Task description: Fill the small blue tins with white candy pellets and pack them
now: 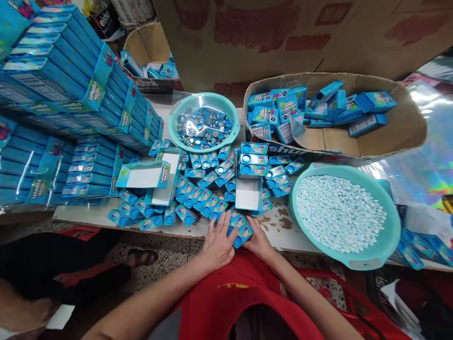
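Observation:
At the front edge of the worktable, my left hand [220,243] and my right hand [259,238] close on a small group of blue candy packs [243,230] from either side. My left fingers lie over the near-left part of the group; my right fingertips are partly hidden behind its right side. Just beyond stands an open white-bottomed display box [249,194] with several packs in its far end. Many loose blue packs [203,200] with round blue tops lie to the left. Two more display boxes, one an open tray [143,175], overlap there.
A turquoise basin [392,215] of pale candies stands right. Another basin [233,137] holds small shiny round pieces. Behind is a cut-down cardboard box [406,127] with blue cartons. Tall stacks of filled boxes [74,94] rise left. A person's arm [26,307] shows lower left.

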